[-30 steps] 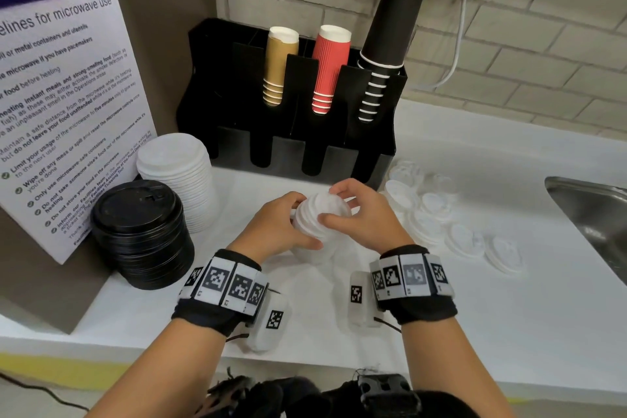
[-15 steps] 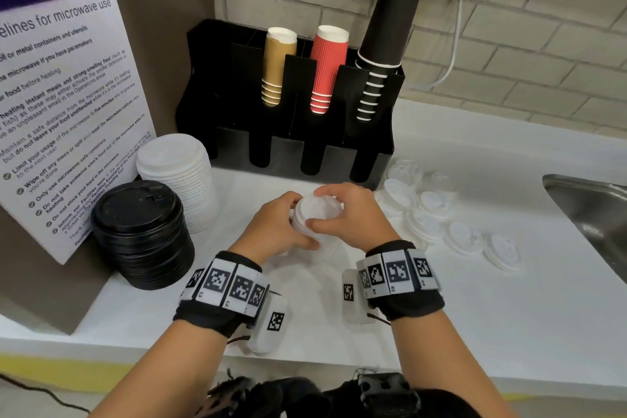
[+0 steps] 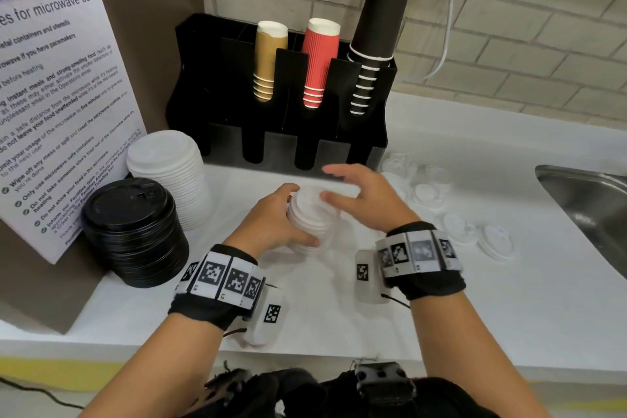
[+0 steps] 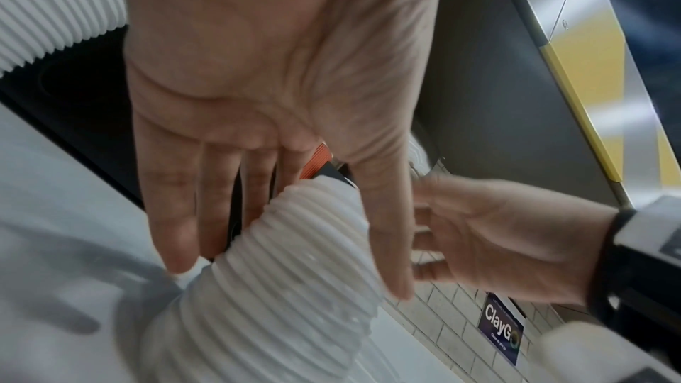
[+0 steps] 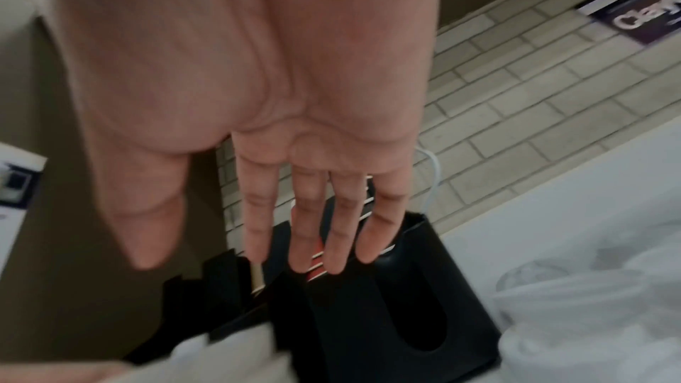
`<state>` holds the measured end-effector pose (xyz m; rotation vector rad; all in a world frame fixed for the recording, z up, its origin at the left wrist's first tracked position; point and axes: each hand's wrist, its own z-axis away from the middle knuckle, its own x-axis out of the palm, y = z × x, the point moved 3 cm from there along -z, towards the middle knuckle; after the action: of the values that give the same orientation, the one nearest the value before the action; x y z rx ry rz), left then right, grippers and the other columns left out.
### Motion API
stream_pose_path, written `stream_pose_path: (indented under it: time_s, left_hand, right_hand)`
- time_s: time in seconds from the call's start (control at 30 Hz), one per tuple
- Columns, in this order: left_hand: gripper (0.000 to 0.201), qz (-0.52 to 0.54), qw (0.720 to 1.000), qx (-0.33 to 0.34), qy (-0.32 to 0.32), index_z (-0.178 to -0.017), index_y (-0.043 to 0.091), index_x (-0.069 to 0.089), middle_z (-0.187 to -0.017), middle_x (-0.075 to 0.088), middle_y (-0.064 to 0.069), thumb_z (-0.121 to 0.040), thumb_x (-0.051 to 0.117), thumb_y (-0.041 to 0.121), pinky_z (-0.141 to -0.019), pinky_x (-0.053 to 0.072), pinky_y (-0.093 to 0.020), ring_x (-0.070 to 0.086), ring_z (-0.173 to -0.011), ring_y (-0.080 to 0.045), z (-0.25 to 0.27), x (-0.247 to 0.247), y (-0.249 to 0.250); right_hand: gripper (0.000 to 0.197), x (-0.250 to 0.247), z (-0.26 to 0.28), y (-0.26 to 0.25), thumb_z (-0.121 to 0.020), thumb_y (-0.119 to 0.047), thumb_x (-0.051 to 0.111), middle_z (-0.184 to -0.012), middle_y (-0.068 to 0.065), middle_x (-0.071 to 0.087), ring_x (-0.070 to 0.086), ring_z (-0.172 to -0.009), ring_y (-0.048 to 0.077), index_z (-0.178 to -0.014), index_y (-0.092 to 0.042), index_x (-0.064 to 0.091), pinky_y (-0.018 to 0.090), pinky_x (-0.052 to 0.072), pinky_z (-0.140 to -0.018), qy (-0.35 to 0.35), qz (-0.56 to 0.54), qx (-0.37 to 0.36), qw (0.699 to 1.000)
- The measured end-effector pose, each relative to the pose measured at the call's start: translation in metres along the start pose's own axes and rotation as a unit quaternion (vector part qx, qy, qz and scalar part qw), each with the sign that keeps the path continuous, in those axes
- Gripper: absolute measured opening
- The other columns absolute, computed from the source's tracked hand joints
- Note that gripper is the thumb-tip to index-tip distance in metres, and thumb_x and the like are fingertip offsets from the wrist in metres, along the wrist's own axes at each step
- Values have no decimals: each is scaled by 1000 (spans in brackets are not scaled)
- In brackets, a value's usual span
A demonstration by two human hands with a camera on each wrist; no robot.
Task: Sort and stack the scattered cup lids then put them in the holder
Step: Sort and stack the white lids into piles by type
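Observation:
A stack of small white lids [image 3: 317, 214] stands on the white counter [image 3: 441, 299] in front of the black holder [image 3: 271, 149]. My left hand [image 3: 300, 215] grips it from the left, thumb near and fingers far; the left wrist view shows the ribbed stack [image 4: 294, 267] between thumb and fingers of that left hand [image 4: 287, 280]. My right hand [image 3: 337, 181] hovers just above the stack's right side, fingers spread and empty. In the right wrist view the right hand [image 5: 236, 265] is flat and open over the holder [image 5: 387, 331]. Several loose white lids [image 3: 458, 227] lie scattered to the right.
A tall pile of larger white lids [image 3: 169, 173] and a pile of black lids [image 3: 132, 231] stand at the left by a notice board [image 3: 57, 112]. Gold, red and black cup stacks fill the holder's back slots. A steel sink [image 3: 590, 207] is at the right.
My right hand has let go of the top of the lid stack and lifted off it, fingers now spread. The left hand keeps its hold on the stack.

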<state>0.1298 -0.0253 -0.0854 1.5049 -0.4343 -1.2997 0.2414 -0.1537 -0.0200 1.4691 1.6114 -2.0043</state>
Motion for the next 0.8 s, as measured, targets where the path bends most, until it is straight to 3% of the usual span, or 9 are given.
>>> stream_pose_path:
  time_s: [0.07,0.17,0.27,0.37,0.53,0.63,0.8]
  left_hand:
    - [105,11,1000,4,2,-144,30,35,-120,47,13,-57,93,30,-92,42,-29,50,-112,-15,0,-1,2]
    - [96,13,1000,20,0,-142,34,38,-123,47,15,-62,90,33,-93,42,-31,49,-112,-16,-1,-2,5]
    - [81,9,1000,27,-2,-136,32,45,-123,51,12,-67,88,30,-99,44,-34,50,-114,-17,-3,0,8]
    - [72,18,999,32,-5,-129,33,48,-119,53,12,-69,88,27,-95,42,-30,49,-113,-16,-6,3,8]
    - [69,24,999,29,-6,-124,30,47,-117,54,11,-68,87,27,-90,43,-30,51,-111,-18,-8,7,10]
    - [71,24,999,26,-10,-120,32,44,-105,50,20,-65,89,26,-83,41,-27,52,-106,-15,-8,9,12]
    - [69,20,999,25,-12,-119,29,44,-115,50,11,-67,88,23,-88,42,-30,52,-109,-18,-8,13,13]
  right_hand:
    - [41,-16,7,15,-86,-32,69,-124,2,59,55,-104,12,-124,-20,61,18,38,-86,8,67,34,997]
    - [58,-23,22,45,-74,-41,79,-122,1,55,54,-103,17,-125,-24,56,25,40,-85,-118,219,161,955]
    - [74,-18,38,61,-64,-41,86,-121,-1,49,52,-104,19,-126,-29,50,29,40,-80,-212,241,242,916]
    - [75,-12,45,67,-61,-35,88,-113,-4,49,50,-94,16,-124,-28,48,28,42,-72,-238,238,257,906]
    - [72,-8,49,73,-64,-25,86,-110,-4,42,50,-95,18,-125,-27,49,31,44,-74,-231,240,254,908]
    - [71,-8,50,74,-61,-25,87,-113,-4,39,51,-95,19,-122,-26,49,32,47,-72,-211,237,254,914]
    - [70,-7,47,74,-60,-26,87,-122,-1,36,49,-95,19,-119,-20,51,35,53,-77,-197,242,241,919]
